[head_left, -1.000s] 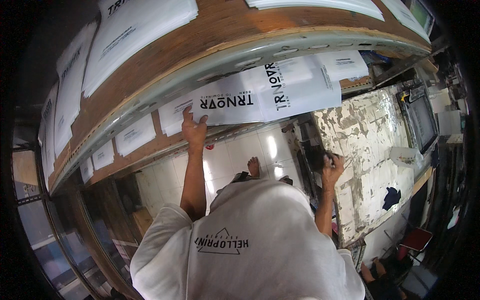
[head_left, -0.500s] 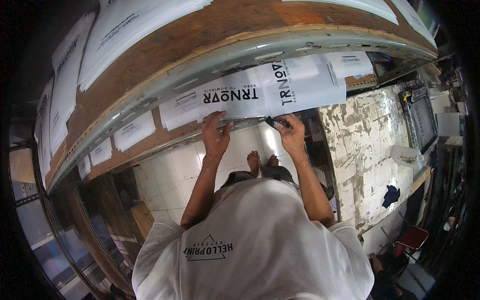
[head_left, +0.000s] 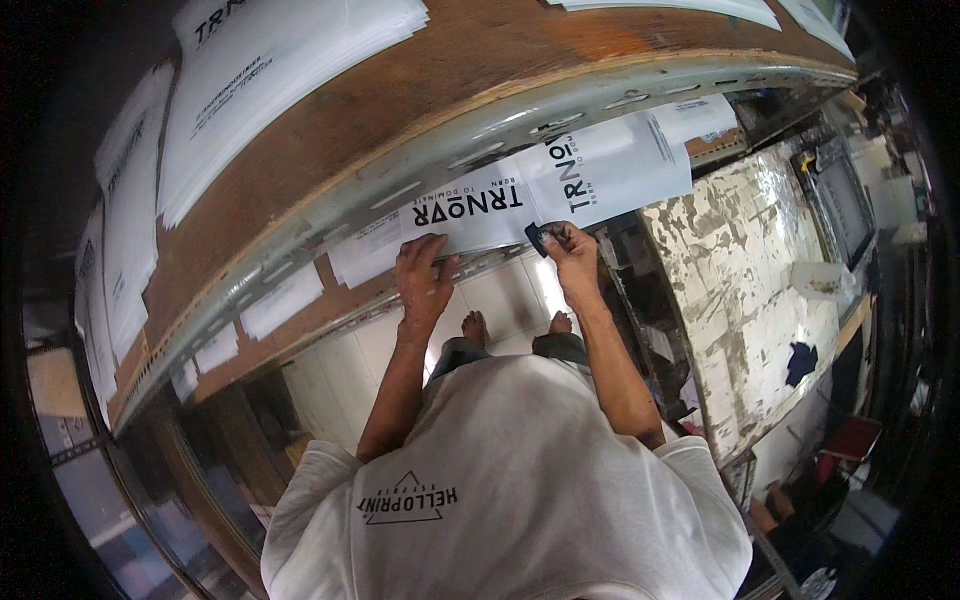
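Note:
A stack of white, thin sheets (head_left: 470, 210) with bold black print lies on the lower wooden shelf, partly hidden under the upper shelf's edge. My left hand (head_left: 425, 280) touches the near edge of this stack, its thumb apart from the fingers. Between the thumb and fingers of my right hand (head_left: 572, 258) is a small black cloth (head_left: 536, 240), held against the sheets' near edge. Another white printed sheet (head_left: 625, 165) adjoins on the right, turned a different way.
More white stacks (head_left: 290, 85) rest on the upper shelf (head_left: 480, 65), whose metal edge (head_left: 420, 175) curves close above my hands. At right stands a paint-stained table (head_left: 750, 290) with a dark cloth (head_left: 801, 364) and a framed screen (head_left: 840, 200). Another person's legs (head_left: 772, 508) show lower right.
The black cloth shows more fully now in my right hand and has moved slightly left over the sheets' edge. My left hand has shifted slightly down and left; my feet have moved apart.

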